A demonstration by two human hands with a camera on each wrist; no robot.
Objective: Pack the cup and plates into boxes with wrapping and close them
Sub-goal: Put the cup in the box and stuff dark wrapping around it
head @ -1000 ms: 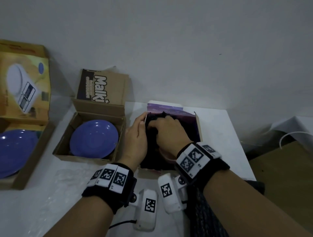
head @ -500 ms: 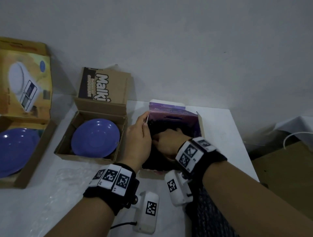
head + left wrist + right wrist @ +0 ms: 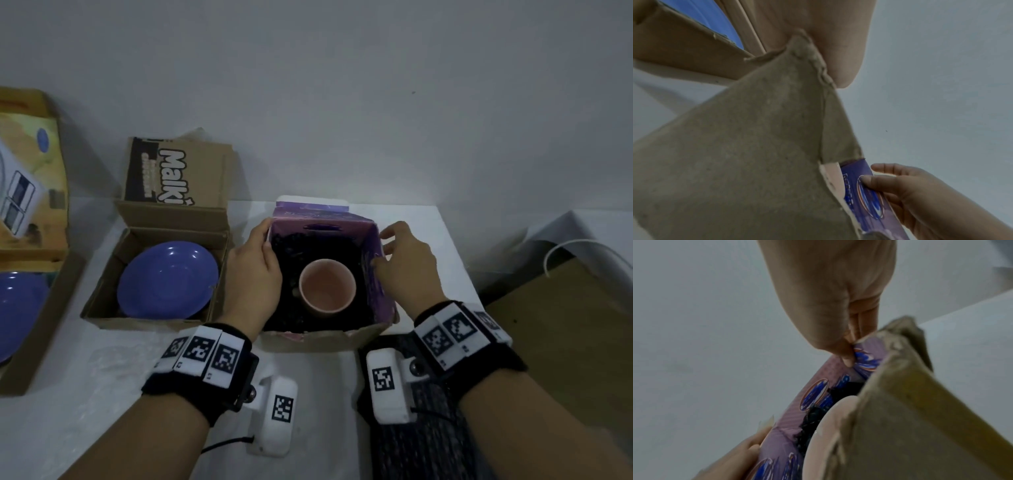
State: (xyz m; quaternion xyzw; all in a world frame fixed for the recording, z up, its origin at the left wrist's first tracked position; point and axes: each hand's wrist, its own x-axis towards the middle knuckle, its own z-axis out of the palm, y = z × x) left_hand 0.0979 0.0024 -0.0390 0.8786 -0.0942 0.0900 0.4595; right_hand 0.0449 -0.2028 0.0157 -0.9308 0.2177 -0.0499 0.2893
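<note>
Cup: the cup (image 3: 327,289) stands upright, mouth up, in the middle of the purple box (image 3: 322,219), at centre frame in the head view, bedded in dark wrapping (image 3: 291,253).
Left hand: the left hand (image 3: 255,274) holds the box's left wall, thumb inside at the rim, fingers down the outside.
Right hand: the right hand (image 3: 406,263) is at the right wall; in the right wrist view its thumb and fingers (image 3: 847,361) pinch that wall's top edge.
Key relation: the cup lies between the two hands, below the rim each one holds, so each wall folds inward, over the cup.
Nearer hand: about equal; each just beside its own wall.
Flaps: the far flap stands up at the back, upper centre; the near brown flap (image 3: 329,337) hangs toward the wrists.
Room: the tabletop (image 3: 407,216) is bare right of and behind the box; the brown box (image 3: 102,308) with a plate (image 3: 168,279) sits close at the left.
Judged step: closing the cup's box; both plates lie unwrapped in open boxes.
</note>
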